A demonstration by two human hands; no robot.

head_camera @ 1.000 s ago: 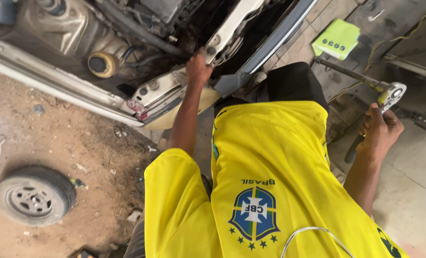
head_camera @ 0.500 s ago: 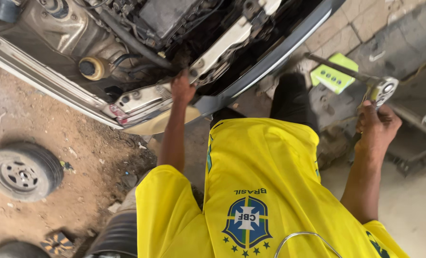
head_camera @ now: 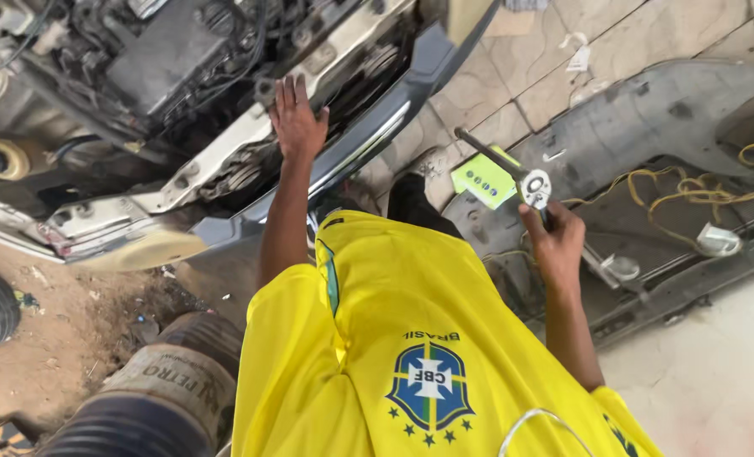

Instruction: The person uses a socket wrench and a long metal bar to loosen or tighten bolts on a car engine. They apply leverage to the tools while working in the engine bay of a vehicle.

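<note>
Under the left hand (head_camera: 297, 118), laid flat and grasping nothing, sits the car's front crossmember (head_camera: 225, 156). Off to its right, the right hand (head_camera: 555, 241) clenches a ratchet wrench (head_camera: 521, 182): stiff, likely heavy steel, best taken low on its handle.

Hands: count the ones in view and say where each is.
2. The left hand lies flat on the car's front panel by the engine bay. The right hand grips a ratchet wrench above the grey car part. No others show.

Tiled floor (head_camera: 648, 42), green box (head_camera: 482, 179), yellow cable (head_camera: 690, 190)
</note>
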